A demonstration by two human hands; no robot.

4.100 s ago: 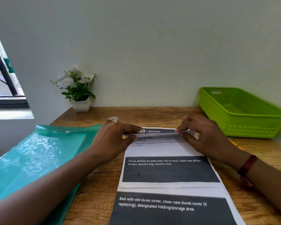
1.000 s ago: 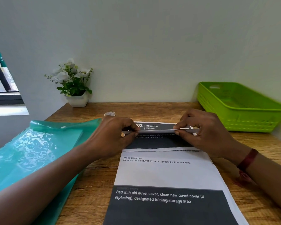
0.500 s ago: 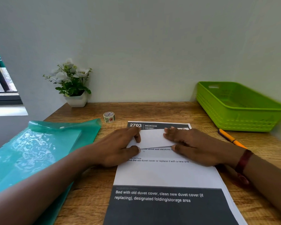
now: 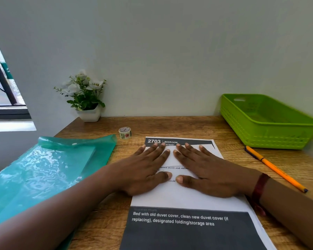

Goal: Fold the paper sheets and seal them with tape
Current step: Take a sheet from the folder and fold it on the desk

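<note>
A folded paper sheet (image 4: pixel 170 160), white side up, lies on top of a printed sheet (image 4: pixel 188 224) in the middle of the wooden desk. My left hand (image 4: pixel 145 168) and my right hand (image 4: pixel 206 172) lie flat side by side on the folded sheet, fingers straight and spread, pressing it down. Their fingertips reach the dark header band reading "2703 BEDROOM". A small roll of patterned tape (image 4: pixel 125 132) stands on the desk just beyond the paper, to the left.
A teal plastic folder (image 4: pixel 43 174) covers the desk's left side. A green plastic basket (image 4: pixel 267 121) stands at the back right, with an orange pen (image 4: pixel 275 167) in front of it. A potted white flower (image 4: pixel 85 98) sits at the back left by the wall.
Both hands pinched the sheet's far edge and folded it toward me. They have let it go and now lie flat on it, fingers spread farther than half a second ago.
</note>
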